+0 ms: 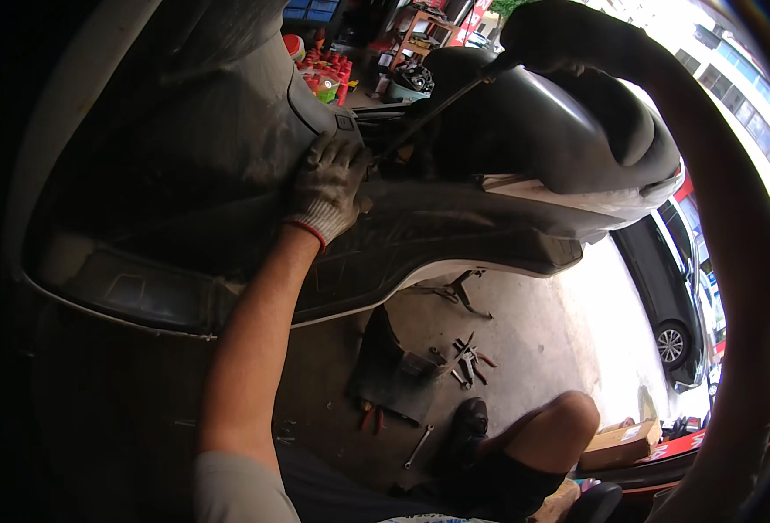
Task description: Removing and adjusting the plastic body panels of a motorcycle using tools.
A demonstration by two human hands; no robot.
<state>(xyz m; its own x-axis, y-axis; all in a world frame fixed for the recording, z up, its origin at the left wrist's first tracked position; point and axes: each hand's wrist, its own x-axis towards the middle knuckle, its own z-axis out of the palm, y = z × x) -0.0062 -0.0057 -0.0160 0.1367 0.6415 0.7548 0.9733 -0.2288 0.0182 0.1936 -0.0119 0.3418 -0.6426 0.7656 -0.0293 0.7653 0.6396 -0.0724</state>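
A dark scooter body (pixel 455 218) lies across the view in front of me. My left hand (pixel 331 179), in a grey work glove with a red-edged cuff, rests on its plastic panel beside a gap ahead of the seat (pixel 533 122). The fingers lie along the panel, and nothing shows in them. At the upper right my right hand (pixel 555 39), dark in shadow, is closed around the handle of a long screwdriver (pixel 442 106). Its shaft slants down to the left into the gap near my left fingers. The tip is lost in the dark there.
Pliers (pixel 470 359), a wrench (pixel 418 446) and red-handled pliers (pixel 372 417) lie on the floor near a dark panel-like piece (pixel 394 383). A cardboard box (pixel 620 443) sits at the lower right. Beyond are a parked car (pixel 660 270) and red bottles (pixel 328 74).
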